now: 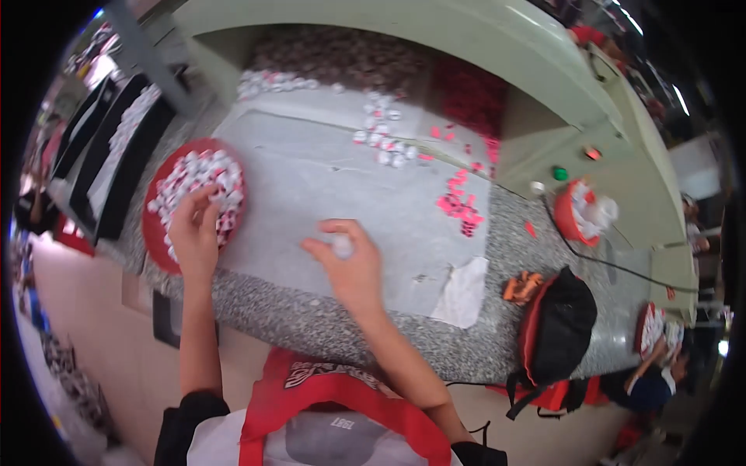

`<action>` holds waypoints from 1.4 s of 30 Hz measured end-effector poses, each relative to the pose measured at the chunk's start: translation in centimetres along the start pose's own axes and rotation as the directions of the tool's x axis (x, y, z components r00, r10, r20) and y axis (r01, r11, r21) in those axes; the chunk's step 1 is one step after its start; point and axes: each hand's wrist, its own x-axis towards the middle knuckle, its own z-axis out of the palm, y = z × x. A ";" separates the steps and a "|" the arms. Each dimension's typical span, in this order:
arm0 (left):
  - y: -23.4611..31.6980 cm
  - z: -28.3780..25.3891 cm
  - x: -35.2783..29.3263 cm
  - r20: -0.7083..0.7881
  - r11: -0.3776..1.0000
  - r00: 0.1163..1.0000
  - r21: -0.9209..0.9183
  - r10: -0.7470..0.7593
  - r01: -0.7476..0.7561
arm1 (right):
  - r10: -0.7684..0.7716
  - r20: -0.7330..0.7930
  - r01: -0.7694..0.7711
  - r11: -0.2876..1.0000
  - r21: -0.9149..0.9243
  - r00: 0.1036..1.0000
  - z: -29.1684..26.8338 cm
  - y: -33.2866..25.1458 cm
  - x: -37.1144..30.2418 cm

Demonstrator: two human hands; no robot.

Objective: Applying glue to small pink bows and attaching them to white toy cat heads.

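A red bowl (153, 242) at the left is heaped with small white-and-red round pieces (203, 167). My left hand (194, 233) hangs over the heap, thumb and fingers curled together; what they hold, if anything, is too small to make out. Above the pale plastic sheet (272, 186), my right hand (353, 268) is curled around a small white round piece (341, 246). Farther back on the sheet lies a loose group of white round pieces (382, 140). Small pink-red pieces (460, 203) are scattered to their right.
A shelf (373, 22) overhangs a large dark heap and a red heap at the back. Black trays (136, 155) stand at the left. On the right are a white cloth (462, 293), a black bag (563, 326), a small red container (571, 213) and a cable (606, 260).
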 end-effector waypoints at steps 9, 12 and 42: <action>2.2 11.5 4.5 0.115 0.972 0.971 0.084 0.208 -0.219 | 0.194 -0.111 -0.179 0.975 0.129 0.975 -8.6 1.8 -2.2; -0.3 19.3 4.9 0.188 0.916 0.928 0.186 0.322 -0.355 | 0.219 -0.073 -0.207 0.968 0.142 0.973 -9.8 1.9 -2.5; 11.9 8.6 -6.7 0.490 0.556 0.872 -0.731 0.025 0.395 | -0.460 -0.219 0.385 0.869 -0.310 0.861 -9.6 -6.2 -6.0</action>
